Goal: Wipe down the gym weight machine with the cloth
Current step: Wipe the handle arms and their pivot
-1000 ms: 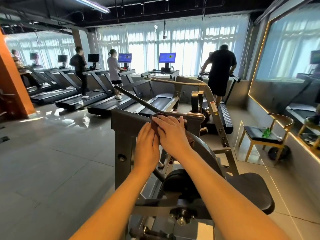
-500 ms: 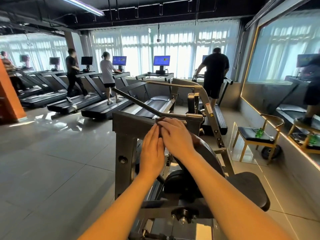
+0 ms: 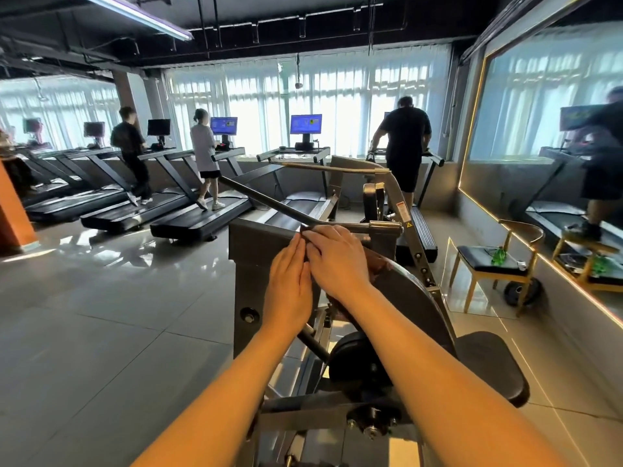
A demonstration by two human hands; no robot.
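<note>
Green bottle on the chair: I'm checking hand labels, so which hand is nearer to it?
Right. The right hand rests on the weight machine's top edge, toward the green bottle; the left hand lies beside it on the far side.

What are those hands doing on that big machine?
A person is wiping a grey metal gym weight machine. Their right hand presses a dark brownish cloth against its top edge, and the left hand lies flat beside it. Behind, three people walk on black treadmills.
</note>
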